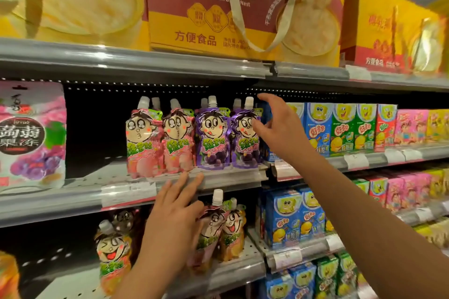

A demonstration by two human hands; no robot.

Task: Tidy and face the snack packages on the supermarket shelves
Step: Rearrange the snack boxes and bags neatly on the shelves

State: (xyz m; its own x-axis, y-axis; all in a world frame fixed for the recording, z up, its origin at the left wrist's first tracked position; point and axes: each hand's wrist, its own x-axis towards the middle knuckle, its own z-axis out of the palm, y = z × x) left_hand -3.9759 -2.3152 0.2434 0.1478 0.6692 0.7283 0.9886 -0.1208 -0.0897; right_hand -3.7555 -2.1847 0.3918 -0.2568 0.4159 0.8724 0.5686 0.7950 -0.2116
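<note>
On the middle shelf (pixel 73 192) stand two pink spouted jelly pouches (pixel 155 143) and two purple ones (pixel 227 138), faces forward. My right hand (pixel 279 133) is raised beside the right purple pouch, fingers spread and open, thumb close to the pouch's edge. My left hand (pixel 175 216) reaches up below that shelf's front rail with straight fingers, covering part of a pouch (pixel 213 221) on the lower shelf. More pouches (pixel 111 250) stand on the lower shelf, one leaning at the left.
A large pink and white jelly bag (pixel 31 136) stands at the far left. Blue, green, red and pink cartons (pixel 345 128) fill the shelves to the right. Big yellow and red gift boxes (pixel 243 7) sit on the top shelf. A dark gap lies left of the pink pouches.
</note>
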